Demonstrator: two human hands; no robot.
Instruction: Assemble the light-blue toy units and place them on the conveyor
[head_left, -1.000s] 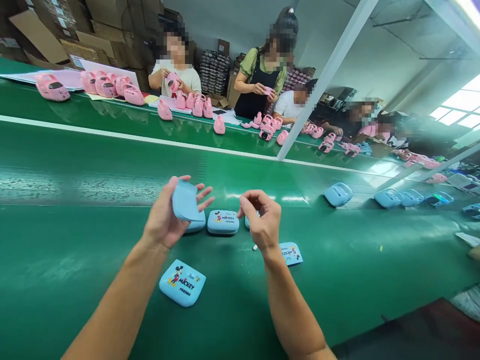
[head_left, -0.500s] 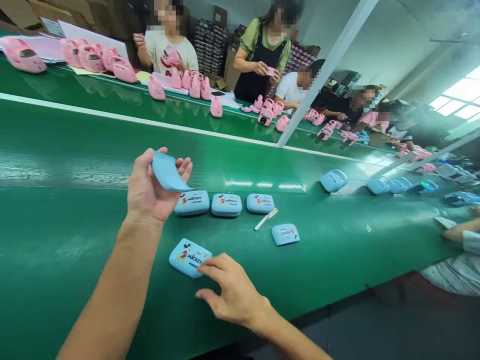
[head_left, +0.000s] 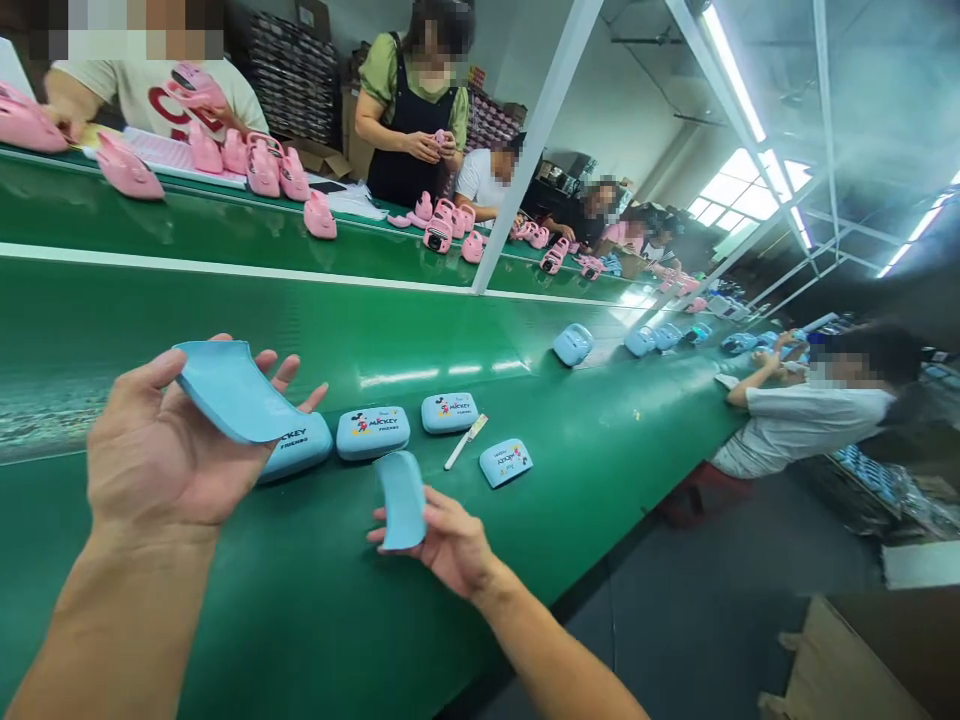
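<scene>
My left hand [head_left: 176, 440] is palm up and holds a curved light-blue plastic cover [head_left: 232, 392] by its edge, thumb on one side. In my right hand [head_left: 454, 540] is a second curved blue cover [head_left: 403, 500], its plain inner face turned up. Beyond the hands, three blue cases printed with a cartoon mouse and "Mickey" stand in a row on the green work surface: the left case [head_left: 300, 447], partly hidden by my left hand, the middle case [head_left: 373, 432] and the right case [head_left: 450, 411]. A loose printed cover [head_left: 506, 462] lies to the right.
A white-handled knife or scraper [head_left: 466, 442] lies beside the right case. Blue camera-shaped shells [head_left: 574, 344] sit farther along the green bench [head_left: 600, 440]. Pink shells [head_left: 264, 165] line the far side, where several people work. A person in a white shirt [head_left: 810, 420] sits at right.
My right hand has picked up the printed cover from the bench and turned it plain side up. The view has swung right, and the left hand's cover now appears closer.
</scene>
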